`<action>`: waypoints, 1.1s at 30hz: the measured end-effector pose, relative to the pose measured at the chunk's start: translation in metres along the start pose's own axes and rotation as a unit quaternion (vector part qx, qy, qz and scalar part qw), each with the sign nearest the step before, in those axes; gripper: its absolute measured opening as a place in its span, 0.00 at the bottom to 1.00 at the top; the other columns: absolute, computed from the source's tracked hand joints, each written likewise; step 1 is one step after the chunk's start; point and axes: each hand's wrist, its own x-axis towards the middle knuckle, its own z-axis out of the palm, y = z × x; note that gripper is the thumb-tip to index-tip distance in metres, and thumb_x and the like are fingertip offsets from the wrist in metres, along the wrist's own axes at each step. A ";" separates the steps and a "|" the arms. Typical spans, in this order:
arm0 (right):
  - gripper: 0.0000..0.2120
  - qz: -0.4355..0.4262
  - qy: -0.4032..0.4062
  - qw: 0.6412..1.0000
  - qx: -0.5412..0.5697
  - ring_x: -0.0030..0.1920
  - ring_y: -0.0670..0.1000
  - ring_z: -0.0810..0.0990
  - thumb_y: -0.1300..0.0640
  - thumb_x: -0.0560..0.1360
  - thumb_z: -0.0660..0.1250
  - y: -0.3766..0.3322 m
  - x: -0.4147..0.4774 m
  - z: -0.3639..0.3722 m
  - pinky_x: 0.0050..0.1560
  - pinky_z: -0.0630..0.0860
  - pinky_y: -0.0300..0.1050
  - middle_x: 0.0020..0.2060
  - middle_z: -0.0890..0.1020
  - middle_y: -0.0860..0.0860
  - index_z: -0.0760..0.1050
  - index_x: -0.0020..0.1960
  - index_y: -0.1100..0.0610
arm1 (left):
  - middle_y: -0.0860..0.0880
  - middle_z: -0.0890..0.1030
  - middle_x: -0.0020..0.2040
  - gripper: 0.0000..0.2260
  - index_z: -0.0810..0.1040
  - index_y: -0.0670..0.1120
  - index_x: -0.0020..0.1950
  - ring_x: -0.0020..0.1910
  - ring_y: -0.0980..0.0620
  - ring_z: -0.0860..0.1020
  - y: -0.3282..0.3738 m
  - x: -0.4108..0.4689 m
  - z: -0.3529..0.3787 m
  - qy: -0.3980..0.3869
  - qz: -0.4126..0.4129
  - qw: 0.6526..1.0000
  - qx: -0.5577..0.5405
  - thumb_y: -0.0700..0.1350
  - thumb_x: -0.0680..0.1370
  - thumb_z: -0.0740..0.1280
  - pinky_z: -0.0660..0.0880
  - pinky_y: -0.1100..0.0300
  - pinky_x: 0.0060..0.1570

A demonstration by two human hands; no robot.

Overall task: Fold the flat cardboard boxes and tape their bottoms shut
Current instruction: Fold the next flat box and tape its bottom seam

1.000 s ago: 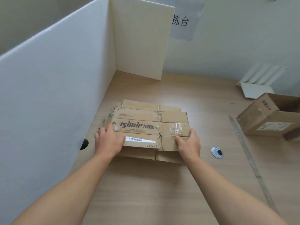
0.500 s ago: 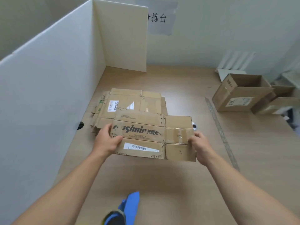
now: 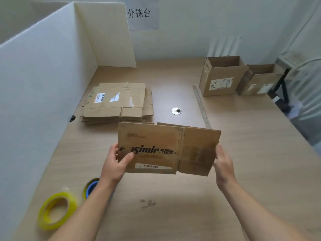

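A person holds one flattened cardboard box (image 3: 166,148) up off the desk (image 3: 173,206), in front of the chest and on the near side of the stack of flat cardboard boxes (image 3: 118,101). The box is still flat, its printed face turned toward the camera, with dark lettering across the middle and a white barcode label near the lower edge. Its right-hand panel bears clear tape.

The left hand (image 3: 115,164) has its grip clamped on the box's left edge: the thumb lies across the printed face and the fingers go behind the card. The right hand (image 3: 223,164) has its grip closed on the right edge, with its fingers mostly hidden behind the panel.

The stack lies against the white partition (image 3: 43,84) at the left of the desk, with white labels on its top sheet. Near the front left corner a yellow tape roll (image 3: 43,223) lies on the desk, and just beside it a blue tape roll (image 3: 91,186) is partly hidden by the left forearm. A round cable grommet (image 3: 176,111) sits in the desk to the right of the stack. At the far right two assembled cardboard boxes (image 3: 220,80) stand side by side, open at the top. A paper sign (image 3: 142,14) with printed characters hangs on the back wall.
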 end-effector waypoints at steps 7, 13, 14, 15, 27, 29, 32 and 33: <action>0.16 0.029 -0.059 0.997 -0.050 0.59 0.49 0.79 0.56 0.83 0.59 0.024 -0.015 -0.037 0.56 0.75 0.48 0.51 0.84 0.41 0.81 0.54 0.38 | 0.62 0.82 0.54 0.14 0.78 0.63 0.56 0.53 0.64 0.79 -0.012 -0.040 0.015 0.038 0.003 0.999 0.024 0.50 0.73 0.73 0.73 0.60 0.50; 0.27 0.049 -0.084 0.994 0.055 0.69 0.44 0.72 0.34 0.73 0.64 0.022 -0.019 -0.035 0.66 0.73 0.53 0.68 0.75 0.43 0.72 0.70 0.42 | 0.52 0.83 0.55 0.19 0.78 0.53 0.61 0.57 0.56 0.79 -0.022 -0.065 0.014 0.021 -0.020 0.999 -0.017 0.55 0.71 0.75 0.74 0.66 0.54; 0.28 0.043 -0.088 0.994 0.054 0.68 0.42 0.73 0.33 0.71 0.65 0.021 -0.018 -0.031 0.66 0.73 0.53 0.66 0.76 0.41 0.73 0.69 0.42 | 0.53 0.83 0.56 0.21 0.78 0.51 0.62 0.57 0.58 0.79 -0.022 -0.067 0.015 0.015 -0.030 0.999 -0.025 0.56 0.72 0.72 0.73 0.67 0.52; 0.27 0.036 -0.093 0.994 0.040 0.66 0.39 0.73 0.33 0.72 0.66 0.019 -0.017 -0.027 0.67 0.73 0.53 0.64 0.77 0.40 0.74 0.67 0.43 | 0.54 0.83 0.56 0.21 0.77 0.50 0.63 0.57 0.60 0.79 -0.021 -0.069 0.015 0.015 -0.036 0.999 -0.028 0.57 0.72 0.69 0.73 0.68 0.53; 0.27 0.012 -0.129 0.987 -0.096 0.70 0.49 0.70 0.46 0.77 0.70 0.003 -0.005 0.023 0.70 0.70 0.58 0.70 0.71 0.49 0.67 0.74 0.48 | 0.61 0.78 0.59 0.19 0.73 0.58 0.67 0.60 0.62 0.75 -0.008 -0.063 0.012 0.013 -0.042 0.983 0.178 0.57 0.77 0.69 0.71 0.62 0.57; 0.23 0.014 -0.096 0.988 -0.118 0.63 0.51 0.76 0.44 0.75 0.71 0.000 -0.001 0.028 0.65 0.75 0.59 0.64 0.73 0.52 0.71 0.66 0.49 | 0.58 0.76 0.61 0.21 0.73 0.55 0.69 0.62 0.59 0.74 -0.007 -0.064 0.011 0.008 -0.019 0.976 0.216 0.56 0.77 0.69 0.71 0.58 0.61; 0.21 0.007 -0.089 0.982 -0.168 0.53 0.50 0.79 0.42 0.72 0.74 -0.005 0.001 0.031 0.58 0.78 0.58 0.56 0.75 0.54 0.69 0.58 0.49 | 0.62 0.74 0.59 0.16 0.73 0.60 0.64 0.60 0.62 0.73 -0.005 -0.068 0.007 -0.022 0.030 0.967 0.253 0.55 0.77 0.69 0.70 0.60 0.59; 0.22 0.003 -0.091 0.980 -0.176 0.52 0.50 0.79 0.43 0.72 0.74 -0.006 0.001 0.032 0.57 0.78 0.58 0.54 0.76 0.53 0.69 0.58 0.49 | 0.64 0.74 0.59 0.15 0.74 0.63 0.62 0.60 0.64 0.73 -0.005 -0.068 0.006 -0.039 0.045 0.963 0.263 0.55 0.77 0.70 0.69 0.62 0.57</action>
